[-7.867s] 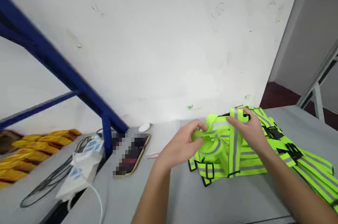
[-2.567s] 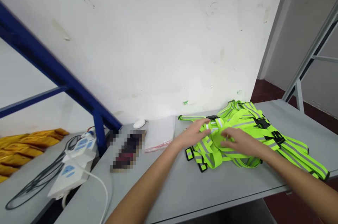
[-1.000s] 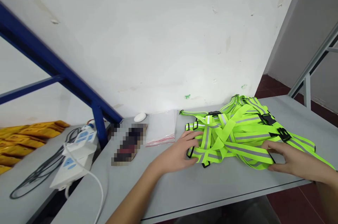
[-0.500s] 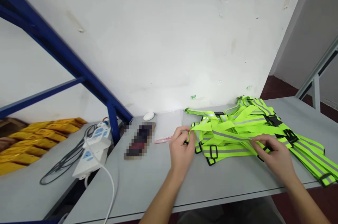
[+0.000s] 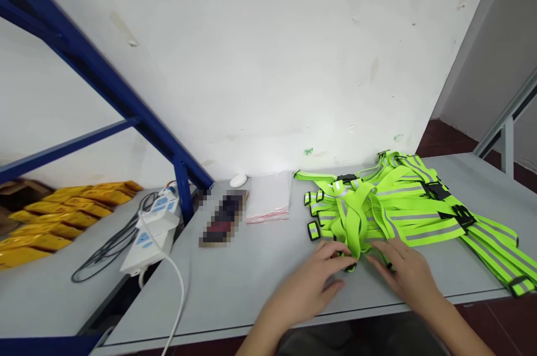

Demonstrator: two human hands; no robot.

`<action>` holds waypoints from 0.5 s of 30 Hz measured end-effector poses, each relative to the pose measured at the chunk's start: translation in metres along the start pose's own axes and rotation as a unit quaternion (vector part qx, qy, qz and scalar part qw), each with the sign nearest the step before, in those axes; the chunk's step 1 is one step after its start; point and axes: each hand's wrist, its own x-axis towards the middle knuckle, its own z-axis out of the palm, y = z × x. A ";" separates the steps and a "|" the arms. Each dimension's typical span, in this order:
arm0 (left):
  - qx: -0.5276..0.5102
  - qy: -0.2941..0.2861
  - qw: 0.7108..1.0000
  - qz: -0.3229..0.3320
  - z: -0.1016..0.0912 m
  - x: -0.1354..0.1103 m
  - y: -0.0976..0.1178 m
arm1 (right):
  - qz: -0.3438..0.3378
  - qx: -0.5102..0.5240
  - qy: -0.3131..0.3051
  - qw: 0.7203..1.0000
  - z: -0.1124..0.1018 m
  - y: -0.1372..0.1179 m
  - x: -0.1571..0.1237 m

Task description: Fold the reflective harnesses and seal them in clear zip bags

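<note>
A pile of fluorescent yellow-green reflective straps (image 5: pixel 436 224) with grey stripes and black buckles lies on the right of the table. At its front edge, a looped reflective strap (image 5: pixel 354 216) is bunched between my hands. My left hand (image 5: pixel 312 283) has its fingers closed on the strap's lower end, beside a black buckle (image 5: pixel 350 267); its thumb stands a little away. From the other side, my right hand (image 5: pixel 405 272) holds the same strap, a small black buckle showing between thumb and fingers. Part of the grip is hidden under the fingers.
Clear zip bags (image 5: pixel 268 196) with red seals lie left of the straps, near a pixelated flat object (image 5: pixel 224 219) and a white oval object (image 5: pixel 238 181). Farther left are a white power strip (image 5: pixel 149 238), cables, a blue frame post (image 5: pixel 181 188) and yellow packets (image 5: pixel 62 216).
Both hands have come closer together and nearer the table's front edge. The strap stretched between them is now bunched into loops.
</note>
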 end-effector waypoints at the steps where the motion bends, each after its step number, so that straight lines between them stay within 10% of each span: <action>1: 0.030 0.009 1.000 0.002 -0.003 0.000 -0.004 | 0.011 0.023 -0.036 0.999 -0.004 0.002 -0.005; 8: 0.172 0.134 0.971 0.094 0.002 0.009 -0.025 | 0.089 0.106 -0.207 0.968 -0.045 0.028 -0.048; 15: 0.201 0.331 0.918 0.080 0.009 0.028 -0.016 | 0.031 0.062 -0.084 0.994 -0.043 0.050 -0.041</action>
